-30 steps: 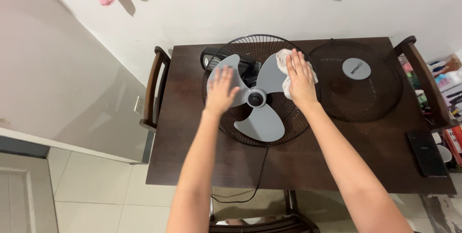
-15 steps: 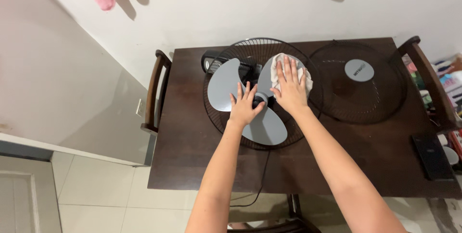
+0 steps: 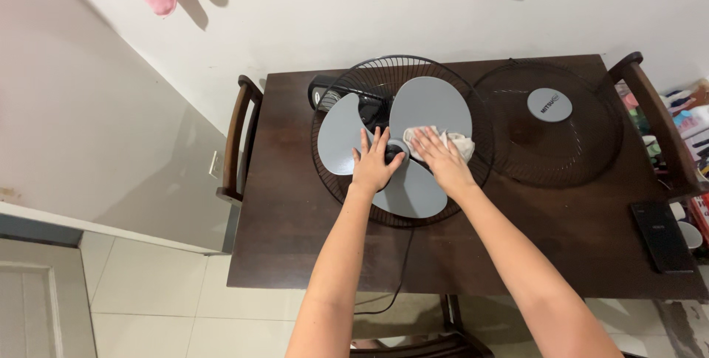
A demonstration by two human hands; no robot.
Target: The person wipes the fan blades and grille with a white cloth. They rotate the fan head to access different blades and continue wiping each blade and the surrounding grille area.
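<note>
- I see the left hand (image 3: 374,166) lying flat and open, fingers spread, on the grey fan blades (image 3: 432,107) just left of the black hub (image 3: 394,155); it sits where it did 0.5 s ago, so I read it as bracing the blades against turning.
- The fan lies face up in its black rear guard (image 3: 332,173) at the far middle of the dark wooden table (image 3: 517,247), motor housing toward the wall.
- The right hand (image 3: 439,158) presses a whitish cloth (image 3: 456,141) onto the root of the far-right blade, palm down, fingers loosely curled over it. Since 0.5 s ago it has drawn the cloth from the blade's outer part in toward the hub, leaving that blade bare; I judge 1 wiping stroke is ending.
- To the right the detached front guard (image 3: 550,125) lies flat, untouched.
- At the near-right edge a dark phone (image 3: 661,236) rests.
</note>
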